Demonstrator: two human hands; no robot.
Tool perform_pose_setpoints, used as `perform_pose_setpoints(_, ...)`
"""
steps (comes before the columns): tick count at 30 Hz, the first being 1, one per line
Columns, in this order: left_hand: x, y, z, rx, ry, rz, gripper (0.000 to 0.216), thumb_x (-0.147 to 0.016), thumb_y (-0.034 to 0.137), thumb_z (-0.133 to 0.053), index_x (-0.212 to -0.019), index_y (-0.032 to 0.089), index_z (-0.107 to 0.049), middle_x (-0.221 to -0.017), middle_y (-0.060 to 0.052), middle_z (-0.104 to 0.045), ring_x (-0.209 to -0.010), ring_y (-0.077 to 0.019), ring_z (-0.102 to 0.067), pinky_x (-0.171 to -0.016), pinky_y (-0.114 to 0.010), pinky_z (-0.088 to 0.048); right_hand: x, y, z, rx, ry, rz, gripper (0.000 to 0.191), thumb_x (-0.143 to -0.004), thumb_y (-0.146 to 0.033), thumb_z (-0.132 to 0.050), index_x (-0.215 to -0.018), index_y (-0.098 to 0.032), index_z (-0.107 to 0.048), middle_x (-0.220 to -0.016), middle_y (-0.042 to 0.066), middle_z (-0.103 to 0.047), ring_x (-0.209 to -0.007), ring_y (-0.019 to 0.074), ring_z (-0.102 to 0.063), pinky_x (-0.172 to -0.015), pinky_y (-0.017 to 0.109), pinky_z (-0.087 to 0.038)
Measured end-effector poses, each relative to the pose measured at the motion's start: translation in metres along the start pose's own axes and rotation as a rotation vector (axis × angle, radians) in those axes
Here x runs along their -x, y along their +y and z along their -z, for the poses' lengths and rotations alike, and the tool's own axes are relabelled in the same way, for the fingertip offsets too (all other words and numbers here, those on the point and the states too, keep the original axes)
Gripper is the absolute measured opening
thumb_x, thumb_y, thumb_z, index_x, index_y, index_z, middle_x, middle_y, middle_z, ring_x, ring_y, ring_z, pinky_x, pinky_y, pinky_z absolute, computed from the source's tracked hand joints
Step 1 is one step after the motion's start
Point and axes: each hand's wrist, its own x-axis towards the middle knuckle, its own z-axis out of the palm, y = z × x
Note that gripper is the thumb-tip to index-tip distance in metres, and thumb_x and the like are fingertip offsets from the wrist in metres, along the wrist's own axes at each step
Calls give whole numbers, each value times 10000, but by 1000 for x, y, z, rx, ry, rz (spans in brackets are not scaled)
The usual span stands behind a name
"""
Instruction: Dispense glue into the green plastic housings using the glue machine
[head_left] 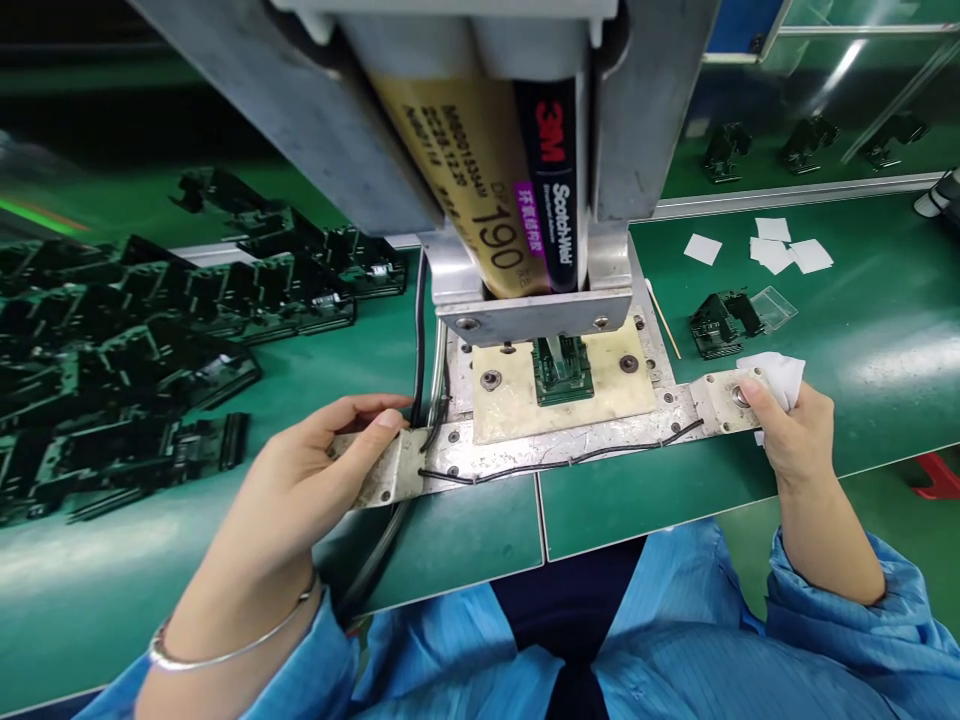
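Observation:
A metal dispensing machine (420,110) holds a 3M adhesive cartridge (510,170) above a cream fixture plate (517,400). A dark green plastic part (562,370) sits in the fixture under the nozzle. My left hand (315,470) rests on the left end of the metal base bar (525,445), its thumb pressing at the bar's left button area, nothing held. My right hand (795,425) is closed round a white cloth (780,375), its thumb pressing the round button (740,396) at the bar's right end.
Many black plastic parts (150,330) lie piled on the green bench at left. At right lie another black part (720,322), a clear cover (772,306), a thin wooden stick (663,318) and white paper squares (780,250). More parts (806,140) stand on the far shelf.

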Motion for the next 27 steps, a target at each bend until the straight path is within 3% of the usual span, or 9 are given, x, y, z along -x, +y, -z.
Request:
perform_pose_setpoints(7, 3, 2, 0, 35, -12, -21, 673, -725, 663, -604, -1095, 108, -698, -712, -22, -611, -574, -118, -483, -480, -172, -371, -1, 4, 1, -10, -1, -11, 583, -717, -752, -744, -774, -173, -719, -706, 55, -670, -715, 272, -654, -600, 337, -522)
perform_pose_setpoints(18, 2, -2, -1, 88, -32, -5, 655, -756, 648, -637, -1138, 118, -677, -658, -3, -588, -536, -109, -474, -456, -159, -356, 0, 5, 1, 30, 24, -19, 539, -722, -707, -738, -712, -170, -689, -636, 45, -602, -637, 242, -591, -508, 309, -459)
perform_pose_setpoints(27, 3, -7, -1, 132, -43, 4, 645, -766, 622, -662, -1162, 113, -664, -669, -9, -587, -544, -108, -476, -455, -151, -352, 0, 6, 2, 1, 2, -8, 516, -747, -678, -748, -797, -165, -737, -737, 58, -673, -737, 272, -643, -612, 346, -517)
